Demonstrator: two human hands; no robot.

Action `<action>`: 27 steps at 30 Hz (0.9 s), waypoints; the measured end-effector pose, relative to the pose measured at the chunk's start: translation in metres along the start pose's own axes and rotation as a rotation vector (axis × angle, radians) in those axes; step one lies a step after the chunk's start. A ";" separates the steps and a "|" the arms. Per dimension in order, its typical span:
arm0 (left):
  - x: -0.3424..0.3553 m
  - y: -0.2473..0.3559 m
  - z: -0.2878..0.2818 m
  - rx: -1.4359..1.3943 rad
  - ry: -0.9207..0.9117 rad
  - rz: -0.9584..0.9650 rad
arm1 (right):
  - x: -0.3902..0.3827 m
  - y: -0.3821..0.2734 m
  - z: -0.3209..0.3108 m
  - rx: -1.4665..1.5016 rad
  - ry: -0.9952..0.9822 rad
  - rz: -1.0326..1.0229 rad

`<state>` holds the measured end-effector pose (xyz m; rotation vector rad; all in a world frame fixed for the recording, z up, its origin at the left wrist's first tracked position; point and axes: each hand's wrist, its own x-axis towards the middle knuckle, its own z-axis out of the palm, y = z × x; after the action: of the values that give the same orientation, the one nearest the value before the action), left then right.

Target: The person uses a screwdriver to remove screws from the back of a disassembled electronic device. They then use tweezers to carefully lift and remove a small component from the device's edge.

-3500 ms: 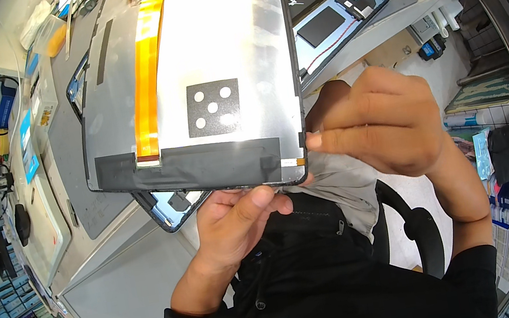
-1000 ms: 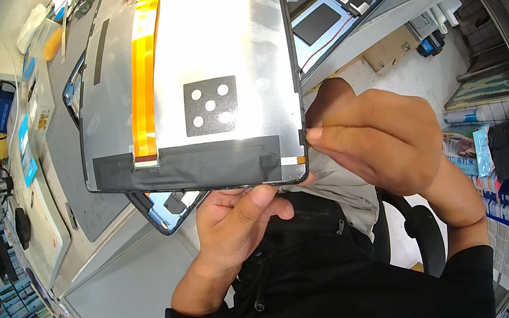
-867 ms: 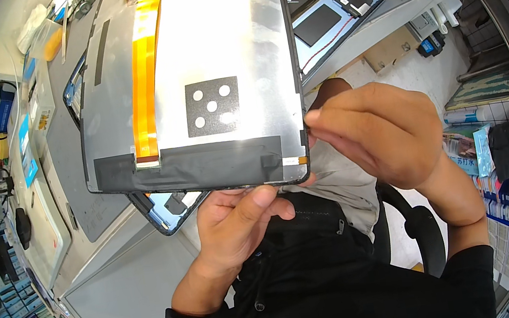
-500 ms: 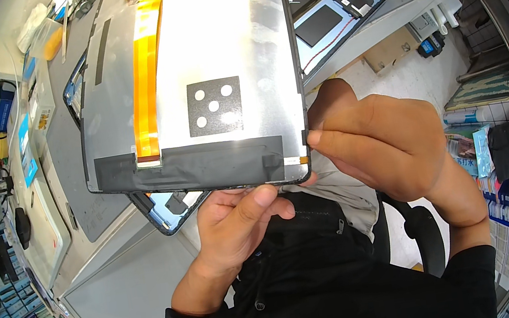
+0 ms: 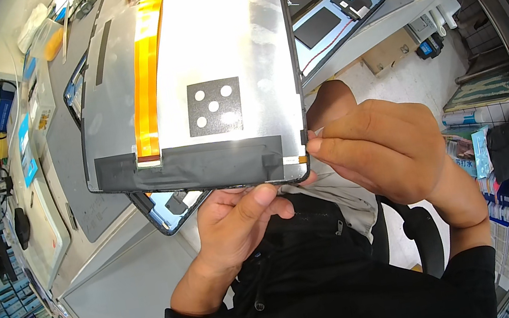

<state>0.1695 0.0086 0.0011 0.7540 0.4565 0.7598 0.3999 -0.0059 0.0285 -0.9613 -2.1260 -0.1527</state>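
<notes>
While the silver display panel [image 5: 188,76] fills the picture from ten to one o'clock, raised close to the camera with its back side up, the left hand [image 5: 234,219] grips its near edge from below at six o'clock, thumb pressed on the rim. The right hand [image 5: 386,151], at three o'clock, pinches with narrowed fingertips at the panel's near right corner, where a small sliver of clear film [image 5: 317,132] shows between thumb and forefinger. An orange flex ribbon [image 5: 147,69] runs down the panel's left half into a band of black tape [image 5: 193,169] along the near edge. A black square sticker with white dots [image 5: 213,107] sits just above the tape. Behind the panel lies a blue-rimmed back cover [image 5: 337,6] at one o'clock on a grey work mat [image 5: 84,199].
</notes>
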 end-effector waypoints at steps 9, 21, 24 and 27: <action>0.002 0.001 0.000 -0.087 -0.057 0.004 | 0.007 0.004 -0.001 0.013 0.016 0.060; -0.001 0.000 0.002 0.050 0.038 -0.009 | 0.002 0.003 -0.004 -0.001 -0.026 -0.027; -0.001 -0.001 -0.002 -0.058 -0.023 0.001 | 0.005 0.008 -0.007 0.026 -0.019 -0.028; -0.001 -0.002 -0.004 -0.109 -0.058 0.005 | 0.005 0.013 -0.007 -0.014 -0.003 -0.052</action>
<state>0.1669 0.0088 -0.0032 0.6736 0.3581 0.7590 0.4112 0.0036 0.0339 -0.9149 -2.1568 -0.1919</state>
